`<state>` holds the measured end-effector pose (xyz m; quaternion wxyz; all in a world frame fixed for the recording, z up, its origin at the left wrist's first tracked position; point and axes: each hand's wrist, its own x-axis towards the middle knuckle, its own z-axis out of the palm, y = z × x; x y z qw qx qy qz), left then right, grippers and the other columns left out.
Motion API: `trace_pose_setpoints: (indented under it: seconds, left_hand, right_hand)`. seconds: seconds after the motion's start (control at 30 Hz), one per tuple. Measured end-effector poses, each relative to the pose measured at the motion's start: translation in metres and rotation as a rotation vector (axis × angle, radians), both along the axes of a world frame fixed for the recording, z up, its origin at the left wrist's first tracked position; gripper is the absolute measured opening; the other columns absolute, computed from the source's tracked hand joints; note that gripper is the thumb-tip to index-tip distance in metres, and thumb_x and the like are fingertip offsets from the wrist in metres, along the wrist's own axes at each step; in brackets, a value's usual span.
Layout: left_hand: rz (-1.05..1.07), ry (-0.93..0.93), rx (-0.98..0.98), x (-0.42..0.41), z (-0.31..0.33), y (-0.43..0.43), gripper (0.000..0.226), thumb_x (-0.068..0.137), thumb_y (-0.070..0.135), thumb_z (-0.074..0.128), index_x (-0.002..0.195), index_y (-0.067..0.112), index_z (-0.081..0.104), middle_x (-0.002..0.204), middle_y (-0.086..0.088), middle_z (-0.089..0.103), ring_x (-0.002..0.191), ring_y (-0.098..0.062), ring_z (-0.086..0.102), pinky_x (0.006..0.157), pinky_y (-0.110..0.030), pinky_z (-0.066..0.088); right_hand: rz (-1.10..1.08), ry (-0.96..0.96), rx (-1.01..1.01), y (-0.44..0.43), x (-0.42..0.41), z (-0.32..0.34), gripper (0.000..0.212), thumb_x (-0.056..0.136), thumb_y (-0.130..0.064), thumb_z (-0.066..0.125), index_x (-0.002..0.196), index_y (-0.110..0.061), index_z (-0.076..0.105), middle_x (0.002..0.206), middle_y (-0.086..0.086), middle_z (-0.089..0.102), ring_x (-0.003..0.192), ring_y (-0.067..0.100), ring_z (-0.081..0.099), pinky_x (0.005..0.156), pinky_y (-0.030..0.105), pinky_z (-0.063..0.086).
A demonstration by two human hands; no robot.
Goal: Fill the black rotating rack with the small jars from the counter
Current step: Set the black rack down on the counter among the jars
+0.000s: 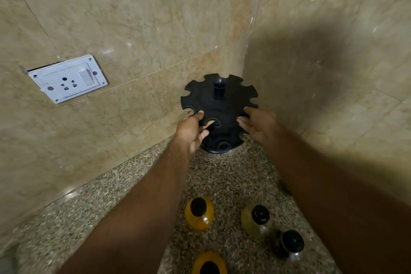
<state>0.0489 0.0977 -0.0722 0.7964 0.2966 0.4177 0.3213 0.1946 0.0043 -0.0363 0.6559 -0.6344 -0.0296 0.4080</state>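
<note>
The black rotating rack point(219, 104) stands in the corner of the counter, its notched slots holding no jars. My left hand point(193, 130) touches its left side with the fingers spread. My right hand point(259, 123) touches its right side, fingers apart too. Whether either hand grips the rack I cannot tell. Several small jars with black lids stand nearer to me: an orange one point(199, 213), a yellow-green one point(256, 220), a dark one point(289, 244) and another orange one point(209, 263) at the bottom edge.
A speckled granite counter point(222, 180) meets beige marble walls point(144, 18) on the left and right, which form a tight corner behind the rack. A white socket and switch plate point(69, 78) is set in the left wall.
</note>
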Motion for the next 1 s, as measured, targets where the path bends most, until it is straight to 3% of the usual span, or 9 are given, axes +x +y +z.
trace_pose_setpoints:
  seconds: [0.17,0.27,0.4,0.57,0.67,0.73,0.83,0.93,1.0]
  left_hand:
    - [-0.054,-0.054,0.024,0.001,0.000,0.013,0.025,0.102,0.009,0.054,0.125,0.011,0.063,0.122,-0.011,0.072,0.107,-0.025,0.071,0.095,-0.041,0.057]
    - [-0.067,-0.060,0.017,0.006,0.006,0.011,0.021,0.102,0.010,0.054,0.120,0.012,0.064,0.125,-0.011,0.070,0.106,-0.025,0.071,0.098,-0.042,0.055]
    - [-0.076,-0.108,-0.007,0.010,0.029,-0.007,0.016,0.102,0.008,0.053,0.110,0.012,0.066,0.122,-0.011,0.071,0.102,-0.023,0.071,0.076,-0.031,0.062]
    - [-0.193,-0.157,0.081,0.008,0.077,-0.043,0.017,0.104,0.013,0.049,0.112,0.018,0.064,0.117,-0.004,0.072,0.092,-0.017,0.073,0.075,-0.028,0.061]
    - [-0.286,-0.150,0.167,0.008,0.106,-0.071,0.019,0.105,0.018,0.048,0.117,0.022,0.062,0.113,0.000,0.073,0.084,-0.012,0.076,0.077,-0.029,0.056]
    - [-0.355,-0.148,0.208,0.013,0.125,-0.100,0.022,0.106,0.020,0.046,0.123,0.022,0.059,0.108,0.002,0.073,0.085,-0.011,0.075,0.077,-0.028,0.054]
    - [-0.443,-0.187,0.218,0.022,0.143,-0.139,0.027,0.106,0.021,0.046,0.130,0.019,0.058,0.116,-0.001,0.070,0.091,-0.013,0.074,0.077,-0.029,0.054]
    - [-0.542,-0.218,0.212,0.036,0.154,-0.185,0.025,0.106,0.021,0.047,0.127,0.017,0.059,0.118,-0.002,0.068,0.091,-0.014,0.074,0.088,-0.034,0.052]
    - [-0.622,-0.219,0.223,0.047,0.160,-0.221,0.022,0.106,0.022,0.046,0.123,0.018,0.059,0.113,0.000,0.068,0.090,-0.013,0.073,0.080,-0.033,0.050]
  right_hand:
    - [-0.032,0.074,0.108,0.006,0.006,-0.010,0.015,0.101,-0.002,0.055,0.105,-0.016,0.060,0.098,-0.001,0.062,0.087,0.017,0.066,0.074,0.029,0.056]
    - [-0.062,0.034,0.122,0.001,0.008,-0.005,0.021,0.101,-0.002,0.057,0.118,-0.011,0.061,0.099,0.002,0.064,0.085,0.018,0.068,0.065,0.025,0.057]
    - [-0.103,0.008,0.179,-0.018,0.009,0.017,0.036,0.101,-0.004,0.057,0.136,-0.009,0.055,0.112,0.009,0.064,0.087,0.021,0.069,0.059,0.023,0.059]
    - [-0.129,-0.032,0.236,-0.063,0.004,0.063,0.041,0.102,-0.008,0.057,0.142,-0.010,0.052,0.099,0.003,0.068,0.069,0.012,0.073,0.088,0.034,0.058]
    - [-0.192,-0.069,0.264,-0.099,-0.002,0.093,0.037,0.102,-0.010,0.058,0.139,-0.011,0.054,0.096,0.004,0.069,0.059,0.009,0.073,0.078,0.030,0.062]
    - [-0.248,-0.108,0.276,-0.136,-0.006,0.112,0.033,0.102,-0.012,0.058,0.135,-0.012,0.056,0.095,0.004,0.070,0.059,0.008,0.073,0.091,0.037,0.059]
    - [-0.343,-0.161,0.314,-0.188,-0.012,0.135,0.031,0.103,-0.010,0.056,0.133,-0.008,0.057,0.099,0.009,0.068,0.057,0.010,0.072,0.075,0.029,0.063]
    - [-0.461,-0.226,0.322,-0.248,-0.016,0.150,0.027,0.104,-0.008,0.053,0.129,-0.005,0.058,0.098,0.012,0.067,0.056,0.011,0.069,0.067,0.026,0.063]
    - [-0.534,-0.252,0.323,-0.288,-0.017,0.153,0.026,0.104,-0.007,0.052,0.129,-0.003,0.057,0.102,0.016,0.067,0.061,0.015,0.068,0.067,0.027,0.063]
